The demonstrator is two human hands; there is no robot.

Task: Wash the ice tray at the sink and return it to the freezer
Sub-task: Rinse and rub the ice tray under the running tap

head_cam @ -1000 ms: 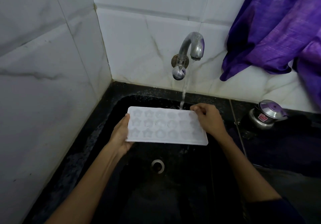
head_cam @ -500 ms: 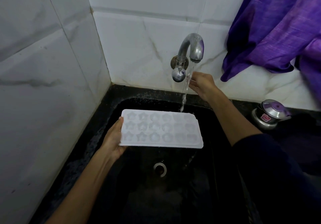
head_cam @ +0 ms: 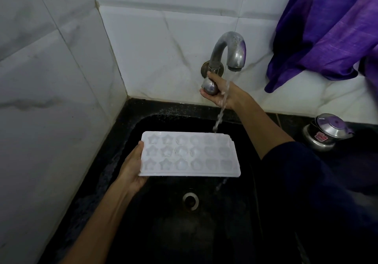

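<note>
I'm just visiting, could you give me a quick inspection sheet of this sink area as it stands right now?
Surface: black sink basin, wet, drain open.
Job's things: white ice tray held level over the basin; tap running, stream passing the tray's far edge.
Clutter: steel pot on the counter.
Hands: left hand grips the tray's end; right hand holds the tap knob.
Cables: nothing seen.
Surroundings: marble-look wall tiles; purple cloth hanging at right.

text: none legible | steel pot (head_cam: 325, 134) | red label, lettering too small to read
</note>
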